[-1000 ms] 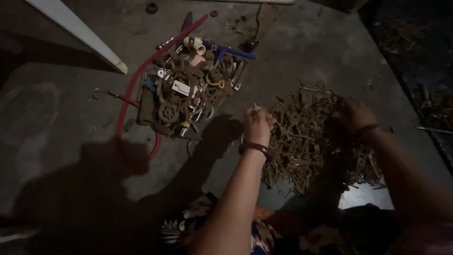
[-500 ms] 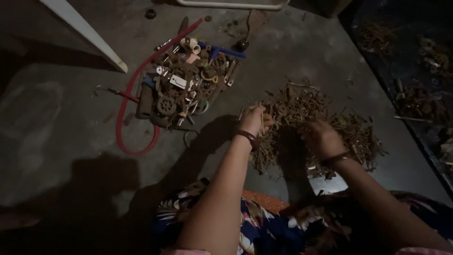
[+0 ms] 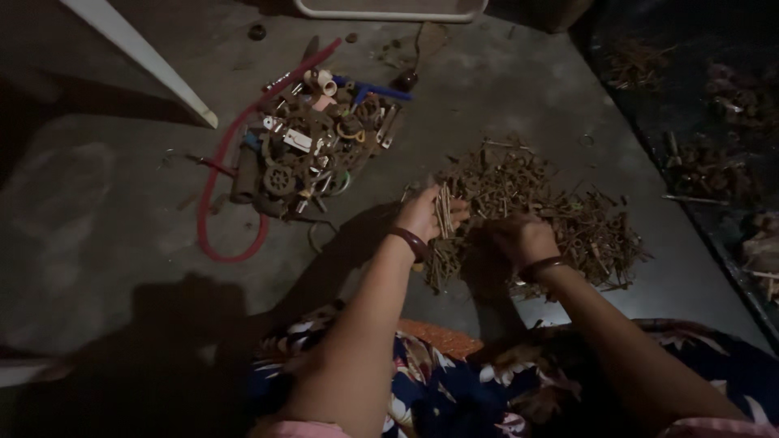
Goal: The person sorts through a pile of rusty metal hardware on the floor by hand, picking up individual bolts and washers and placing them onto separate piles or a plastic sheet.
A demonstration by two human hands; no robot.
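Here the left hand (image 3: 426,215) fingers grip a bundle of nails (image 3: 445,212) at the rusty pile's (image 3: 560,211) edge; right hand (image 3: 519,239) fingers unclear.

A bare grey concrete floor (image 3: 105,219) carries everything here. On it lies a spread heap of rusty nails (image 3: 552,203), and well apart to its left a pile of mixed scrap parts (image 3: 312,150) (gears, rings, bits of pipe). A red hose (image 3: 215,195) loops around that pile's left side. A white plank (image 3: 142,57) slants across the upper left corner, and a white tray (image 3: 389,10) sits at the top edge.
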